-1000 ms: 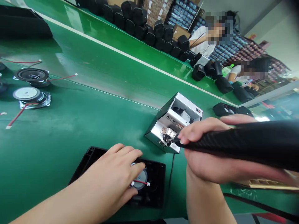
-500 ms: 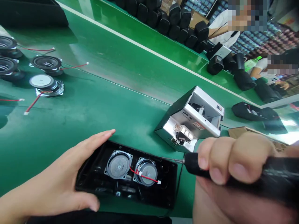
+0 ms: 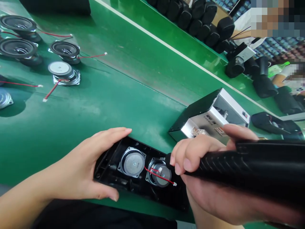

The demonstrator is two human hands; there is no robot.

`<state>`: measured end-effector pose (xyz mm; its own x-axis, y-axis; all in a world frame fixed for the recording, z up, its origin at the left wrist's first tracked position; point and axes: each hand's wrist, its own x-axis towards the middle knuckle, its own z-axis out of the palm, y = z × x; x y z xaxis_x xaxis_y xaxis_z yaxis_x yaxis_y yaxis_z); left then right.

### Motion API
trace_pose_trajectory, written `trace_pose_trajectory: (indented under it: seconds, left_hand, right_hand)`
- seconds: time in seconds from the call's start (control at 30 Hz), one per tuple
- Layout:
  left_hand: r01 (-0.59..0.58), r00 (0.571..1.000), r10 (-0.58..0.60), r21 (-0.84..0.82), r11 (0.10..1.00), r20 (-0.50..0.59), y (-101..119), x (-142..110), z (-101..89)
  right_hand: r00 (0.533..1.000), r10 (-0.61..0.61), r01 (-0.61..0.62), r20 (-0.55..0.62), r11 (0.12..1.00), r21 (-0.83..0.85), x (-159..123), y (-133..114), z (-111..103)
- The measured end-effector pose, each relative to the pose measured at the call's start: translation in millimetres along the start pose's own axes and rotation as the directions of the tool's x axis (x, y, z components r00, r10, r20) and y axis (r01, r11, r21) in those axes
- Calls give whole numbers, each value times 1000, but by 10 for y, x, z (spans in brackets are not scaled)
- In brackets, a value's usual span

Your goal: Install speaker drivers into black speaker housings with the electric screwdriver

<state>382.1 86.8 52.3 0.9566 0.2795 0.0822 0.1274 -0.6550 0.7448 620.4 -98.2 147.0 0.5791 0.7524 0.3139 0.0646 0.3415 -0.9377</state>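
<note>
Left hand [image 3: 79, 167]: clamps my oblong black plastic case [image 3: 171, 197].
Right hand [image 3: 214, 190]: clenches a ribbed black tool [image 3: 264, 167].
Between: two round silver speakers [image 3: 133, 164] inside; red wire [image 3: 164, 178] unconnected.

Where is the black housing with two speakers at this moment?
In the head view, the black housing is at lower centre on the green table, the left hand around its left end, the silver machine beyond its right end.

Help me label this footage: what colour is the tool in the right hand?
The tool in the right hand looks black, best seen in the head view.
</note>
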Motion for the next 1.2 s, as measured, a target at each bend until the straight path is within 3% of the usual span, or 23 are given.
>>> trace_pose_trajectory:
  seconds: [0.1,0.23,0.4,0.53,0.7,0.87,1.03,1.2]
  left_hand:
    - [-4,1000,4,-12,1000,-24,10,11,12]
    - [-26,999,26,-9,1000,-30,-8,28,19]
    - [-87,994,86,-6,996,-74,-47,59,24]
    - [-100,992,99,-9,995,-75,-50,95,38]
    - [-97,992,94,-31,995,-81,-66,110,50]
    - [-82,993,77,-47,996,-84,-121,103,75]
    - [-74,993,67,-63,995,-100,-167,105,99]
    - [-25,993,20,-44,999,-117,-203,72,95]
  right_hand:
    - [989,-73,83,-127,994,73,0,73,111]
    - [982,-85,94,-166,994,47,17,91,175]
    - [995,-19,23,-102,999,46,43,48,145]
    - [991,-54,60,-122,997,47,69,105,142]
    - [998,-44,41,40,997,62,102,218,129]
    - [998,-49,43,48,991,124,104,305,119]
    - [982,-74,42,171,982,185,87,387,58]
    - [985,-102,68,140,971,231,-7,538,90]
